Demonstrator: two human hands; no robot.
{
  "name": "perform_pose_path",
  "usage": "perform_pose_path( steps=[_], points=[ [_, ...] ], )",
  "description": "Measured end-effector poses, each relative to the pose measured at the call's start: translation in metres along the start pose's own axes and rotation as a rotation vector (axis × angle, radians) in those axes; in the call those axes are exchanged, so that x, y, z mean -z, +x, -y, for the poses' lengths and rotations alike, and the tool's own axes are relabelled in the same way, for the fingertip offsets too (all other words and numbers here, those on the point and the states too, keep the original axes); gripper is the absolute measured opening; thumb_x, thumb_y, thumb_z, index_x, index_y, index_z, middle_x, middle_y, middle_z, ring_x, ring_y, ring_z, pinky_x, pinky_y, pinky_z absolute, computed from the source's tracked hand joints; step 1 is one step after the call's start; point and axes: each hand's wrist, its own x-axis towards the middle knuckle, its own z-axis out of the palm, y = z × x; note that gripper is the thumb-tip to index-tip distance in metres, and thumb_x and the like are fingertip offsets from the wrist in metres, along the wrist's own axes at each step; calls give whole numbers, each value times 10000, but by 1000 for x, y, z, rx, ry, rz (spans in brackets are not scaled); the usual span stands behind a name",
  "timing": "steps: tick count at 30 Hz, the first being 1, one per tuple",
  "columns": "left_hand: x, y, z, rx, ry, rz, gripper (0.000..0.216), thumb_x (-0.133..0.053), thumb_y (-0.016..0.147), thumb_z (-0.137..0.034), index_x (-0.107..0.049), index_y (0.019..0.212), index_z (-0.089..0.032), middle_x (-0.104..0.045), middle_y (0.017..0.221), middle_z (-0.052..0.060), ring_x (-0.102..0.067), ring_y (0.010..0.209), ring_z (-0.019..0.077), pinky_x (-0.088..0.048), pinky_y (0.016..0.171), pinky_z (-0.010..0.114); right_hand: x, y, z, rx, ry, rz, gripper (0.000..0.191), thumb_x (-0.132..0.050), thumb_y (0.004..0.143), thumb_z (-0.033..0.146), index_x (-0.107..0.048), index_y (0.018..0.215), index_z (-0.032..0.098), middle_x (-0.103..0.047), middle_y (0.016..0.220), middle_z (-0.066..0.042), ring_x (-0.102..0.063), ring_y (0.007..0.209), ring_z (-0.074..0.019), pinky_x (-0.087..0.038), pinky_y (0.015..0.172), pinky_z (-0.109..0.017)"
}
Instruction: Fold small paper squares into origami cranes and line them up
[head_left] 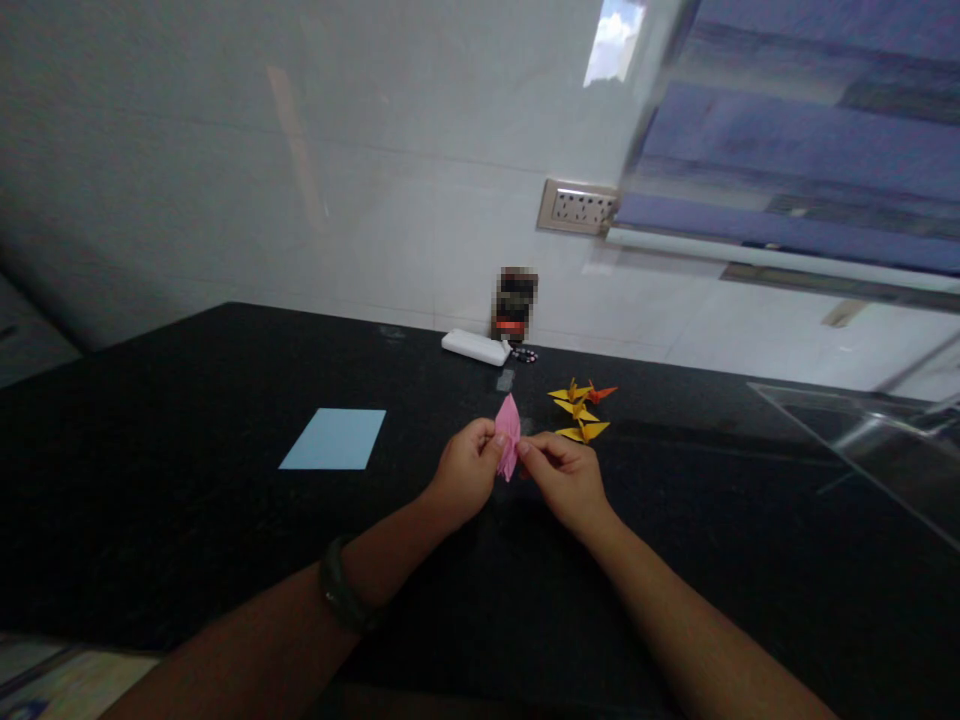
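A pink piece of folded origami paper [508, 425] is held upright between my two hands over the dark counter. My left hand [466, 470] pinches its left side with thumb and fingers. On the other side, my right hand [564, 478] grips the paper's right edge between thumb and forefinger. Just beyond my right hand stand several folded paper cranes [576, 411], yellow ones and an orange one [598, 393]. To the left of my hands a flat light-blue square of paper [335, 440] lies on the counter.
On the black counter [187, 520], a white power bank [475, 347] with a beaded strap [525, 354] lies near the wall. Behind it a blurred-out upright object [514, 303] leans there. A sink edge [840, 455] is at the right, and a socket panel [579, 206] is on the wall.
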Motion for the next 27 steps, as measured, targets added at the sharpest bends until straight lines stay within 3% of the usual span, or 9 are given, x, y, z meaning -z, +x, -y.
perform_pose_path(
  steps=[13, 17, 22, 27],
  points=[
    [1, -3, 0, -99, 88, -107, 159, -551, 710, -312, -580, 730, -157, -588, 637, 6, -543, 584, 122, -415, 541, 220, -4, -1, -1, -35, -83, -118, 161, -572, 688, 252, -623, 563, 164, -563, 505, 0, -478, 467, -106, -361, 456, -220],
    [2, -3, -3, -120, 97, -189, 158, -607, 668, -303, -626, 743, -165, -637, 707, 29, -586, 661, 149, -454, 607, 245, -2, 0, -1, 87, -205, -228, 172, -563, 703, 255, -610, 554, 184, -552, 502, 3, -471, 465, -105, -360, 465, -227],
    [0, -4, -6, -88, -42, -32, 215, -612, 670, -286, -674, 840, -169, -682, 862, 56, -616, 800, 184, -467, 752, 293, -1, 0, -3, 313, -444, -155, 154, -507, 751, 220, -638, 672, 206, -605, 604, -25, -541, 574, -136, -417, 571, -254],
    [1, 0, -5, 22, -232, 14, 279, -656, 623, -276, -656, 859, -129, -684, 856, 64, -620, 776, 182, -478, 733, 295, -4, -1, -2, 367, -471, -16, 203, -445, 788, 190, -645, 818, 188, -623, 753, -72, -560, 715, -168, -441, 672, -292]
  ],
)
